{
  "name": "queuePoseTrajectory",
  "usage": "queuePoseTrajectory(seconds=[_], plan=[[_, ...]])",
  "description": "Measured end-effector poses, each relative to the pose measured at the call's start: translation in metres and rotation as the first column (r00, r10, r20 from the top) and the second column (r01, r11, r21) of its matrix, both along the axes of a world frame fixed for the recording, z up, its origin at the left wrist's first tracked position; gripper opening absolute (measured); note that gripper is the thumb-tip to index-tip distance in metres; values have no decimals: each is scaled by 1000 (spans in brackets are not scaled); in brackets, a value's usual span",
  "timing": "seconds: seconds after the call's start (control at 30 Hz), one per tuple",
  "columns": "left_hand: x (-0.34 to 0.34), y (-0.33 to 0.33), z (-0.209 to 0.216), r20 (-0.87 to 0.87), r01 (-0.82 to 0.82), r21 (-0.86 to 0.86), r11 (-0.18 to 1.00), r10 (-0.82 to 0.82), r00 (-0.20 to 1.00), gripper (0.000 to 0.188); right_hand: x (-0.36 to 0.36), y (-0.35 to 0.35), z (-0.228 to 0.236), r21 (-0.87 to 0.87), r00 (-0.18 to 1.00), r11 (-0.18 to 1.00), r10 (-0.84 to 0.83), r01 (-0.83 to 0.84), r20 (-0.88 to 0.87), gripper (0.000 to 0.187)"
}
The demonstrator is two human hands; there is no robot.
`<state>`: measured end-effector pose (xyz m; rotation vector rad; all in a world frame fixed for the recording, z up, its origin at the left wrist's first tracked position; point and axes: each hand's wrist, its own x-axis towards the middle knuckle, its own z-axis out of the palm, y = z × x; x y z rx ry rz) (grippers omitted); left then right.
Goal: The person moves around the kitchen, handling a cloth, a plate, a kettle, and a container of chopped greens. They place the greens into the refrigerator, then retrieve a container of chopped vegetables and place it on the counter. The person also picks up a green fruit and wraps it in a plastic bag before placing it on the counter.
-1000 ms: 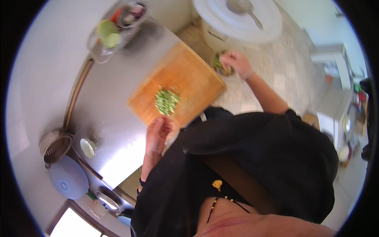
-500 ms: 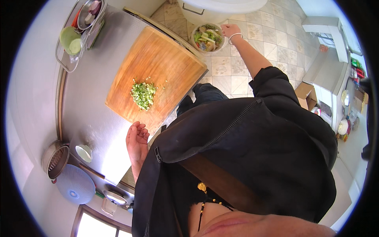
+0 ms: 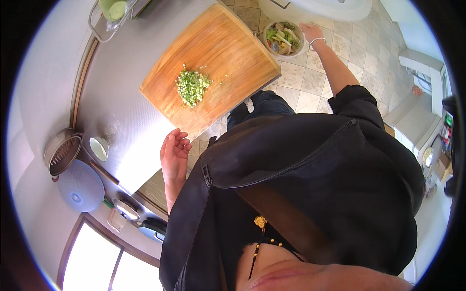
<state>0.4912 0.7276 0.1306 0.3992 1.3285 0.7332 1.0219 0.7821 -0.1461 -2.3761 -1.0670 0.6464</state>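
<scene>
A pile of chopped green onion point(image 3: 192, 87) lies on a wooden cutting board point(image 3: 228, 43) that is set on the metal counter. Just off the board's near corner, my left hand point(image 3: 174, 150) is raised with its fingers loosely bent and apart, holding nothing. On the far right, my right hand point(image 3: 312, 34), with a bangle at the wrist, reaches out to a round pail point(image 3: 299, 50) full of vegetable scraps point(image 3: 282, 38). Its fingers are closed at the pail's rim; the fingertips are small and partly hidden.
A white bowl point(image 3: 99, 149), a metal strainer pot point(image 3: 63, 151) and a blue ribbed basin point(image 3: 80, 186) stand at the left of the counter point(image 3: 121, 77). At the back left is a wire rack point(image 3: 99, 36) with a green container. A large white tub point(image 3: 320, 9) stands behind the pail on the tiled floor.
The view has turned, so the board, pail and counter sit higher in the picture. My right hand has stayed at the pail's rim, and my left hand is still raised near the board's corner.
</scene>
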Motion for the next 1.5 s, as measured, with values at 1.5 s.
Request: queuePoseTrajectory(seconds=[1.5], plan=[[-152, -362, -35, 198, -508, 109, 855, 482, 853, 22, -141, -372, 43, -499, 730, 541, 409, -677, -547, 31]])
